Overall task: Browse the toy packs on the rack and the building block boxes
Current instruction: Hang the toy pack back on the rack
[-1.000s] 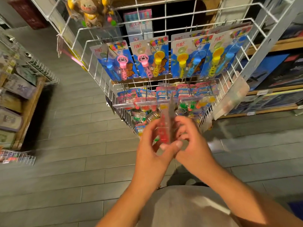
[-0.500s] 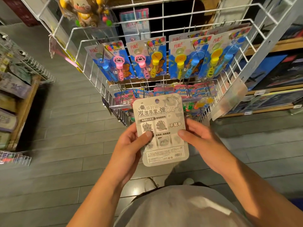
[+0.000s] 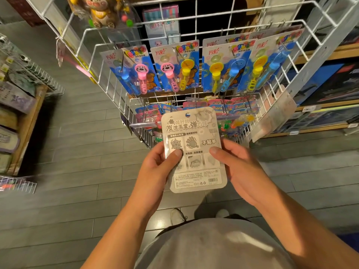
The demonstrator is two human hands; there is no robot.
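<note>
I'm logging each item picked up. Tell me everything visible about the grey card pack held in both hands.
The grey card pack is a flat rounded-corner card, printed back facing the camera: bold characters, small picture panels, fine print and a barcode low down, a hang hole on top. It is held roughly upright before the wire rack, left hand and right hand pinching its sides, thumbs in front.

A white wire rack [image 3: 194,26] is standing on the grey tiled floor [image 3: 77,152], carrying a row of bubble wand packs [image 3: 174,66] hanging along its upper rail and more toy packs [image 3: 239,105] below.
</note>
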